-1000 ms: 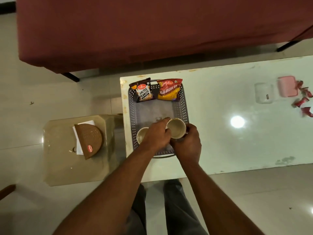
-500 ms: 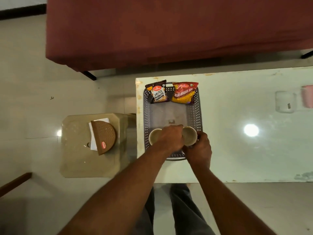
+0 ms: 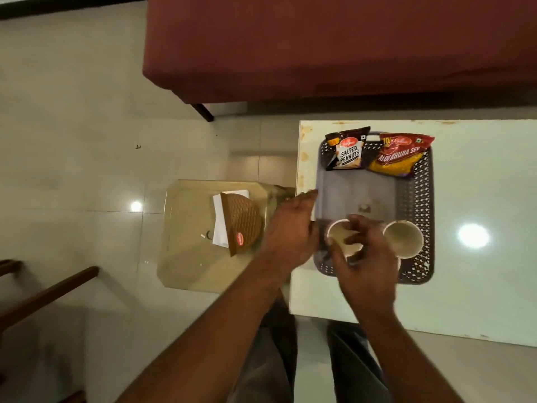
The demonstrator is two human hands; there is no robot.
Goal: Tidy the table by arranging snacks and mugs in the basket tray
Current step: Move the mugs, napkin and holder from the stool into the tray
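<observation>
The basket tray, dark and perforated, sits at the left end of the white surface, right of a beige stool carrying a brown woven holder. The left hand hovers over the tray's left rim, fingers loose and spread, holding nothing, while the right hand has its grip around the left mug. The right mug stands free in the near corner; salted peanuts and aloo bhujia sev lean at the far end.
</observation>
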